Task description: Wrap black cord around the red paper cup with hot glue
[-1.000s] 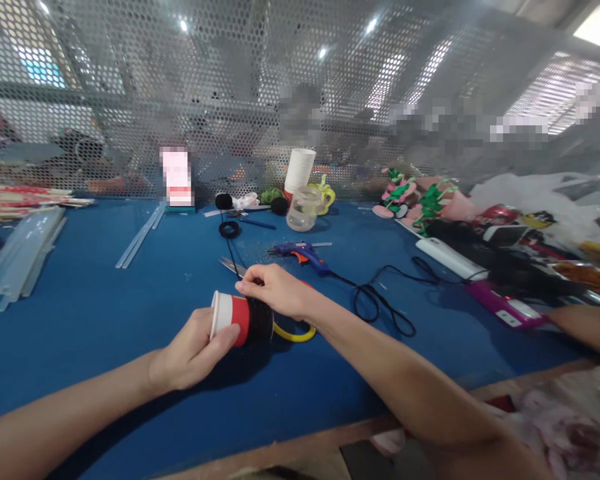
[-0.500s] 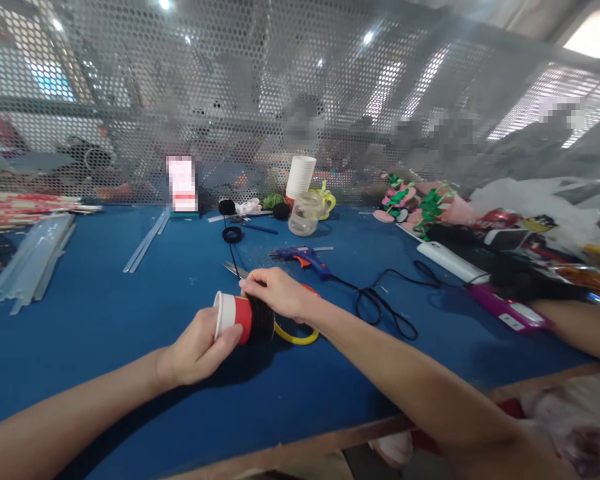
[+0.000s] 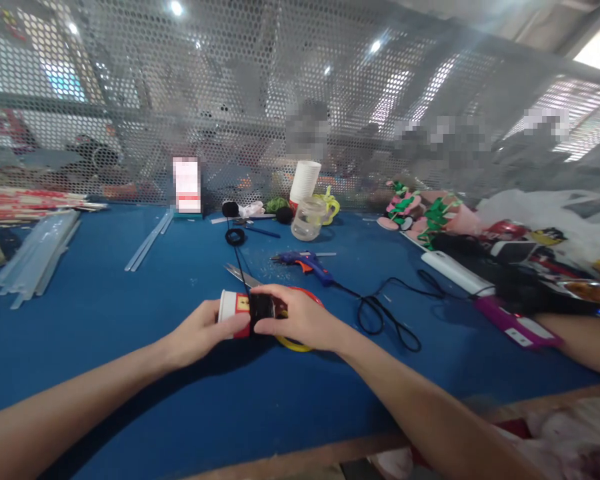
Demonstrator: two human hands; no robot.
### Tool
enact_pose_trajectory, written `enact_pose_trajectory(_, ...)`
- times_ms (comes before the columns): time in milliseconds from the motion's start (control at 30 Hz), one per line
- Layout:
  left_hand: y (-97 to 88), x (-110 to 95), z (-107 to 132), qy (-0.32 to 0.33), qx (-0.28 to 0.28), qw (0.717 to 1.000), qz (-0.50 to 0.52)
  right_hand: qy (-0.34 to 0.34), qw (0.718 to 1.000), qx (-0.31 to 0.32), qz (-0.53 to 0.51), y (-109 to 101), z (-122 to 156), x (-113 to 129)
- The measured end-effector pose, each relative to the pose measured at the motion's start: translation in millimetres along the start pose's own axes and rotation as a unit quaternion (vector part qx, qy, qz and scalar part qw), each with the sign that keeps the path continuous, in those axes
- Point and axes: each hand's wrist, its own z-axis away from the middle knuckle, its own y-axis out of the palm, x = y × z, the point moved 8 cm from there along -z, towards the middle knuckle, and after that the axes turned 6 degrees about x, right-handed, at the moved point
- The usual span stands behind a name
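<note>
A red and white paper cup (image 3: 230, 305) lies on its side between my hands, its base end wrapped in black cord (image 3: 261, 312). My left hand (image 3: 203, 333) is closed round the rim end, thumb along the red band. Round the wrapped end, my right hand (image 3: 295, 317) grips with thumb in front and fingers over the top. From the wrapping a strand runs up to a small black coil (image 3: 235, 236) on the table. Just behind the cup lie scissors (image 3: 243, 275) with red and yellow handles, partly hidden by my right hand.
A blue glue gun (image 3: 305, 263) lies beyond my right hand, its cable looping right to a purple and white power strip (image 3: 510, 323). Behind stand a glass jar (image 3: 307, 221) and stacked paper cups (image 3: 307, 179). Glue sticks (image 3: 40, 257) lie left. Another person's arm (image 3: 587, 340) rests at right.
My right hand has moved from pinching the cord above the cup to gripping the wrapped end. The cup has turned, showing a yellow mark, and its open mouth faces away from view.
</note>
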Motion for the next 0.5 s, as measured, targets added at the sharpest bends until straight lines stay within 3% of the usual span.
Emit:
enact_pose_trajectory(67,-2.2,12.4,-1.2,-0.062,-0.026,0.991,0.117,-0.032,0.995,-0.048,0.087,1.8,2.9,9.6)
enact_pose_trajectory(133,-3.4,18.4,-1.4,-0.091,-0.047,0.982,0.158,-0.064,0.985,-0.06,0.147,7.0,5.5,17.8)
enact_pose_trajectory(333,-6.9,19.5,0.5,-0.116,-0.088,0.982,0.12,-0.086,0.983,-0.029,0.161,13.9,7.0,20.8)
enact_pose_trajectory(500,-5.5,15.8,0.7,-0.113,-0.087,0.986,0.081,-0.08,0.986,-0.038,0.142,3.3,5.5,19.5)
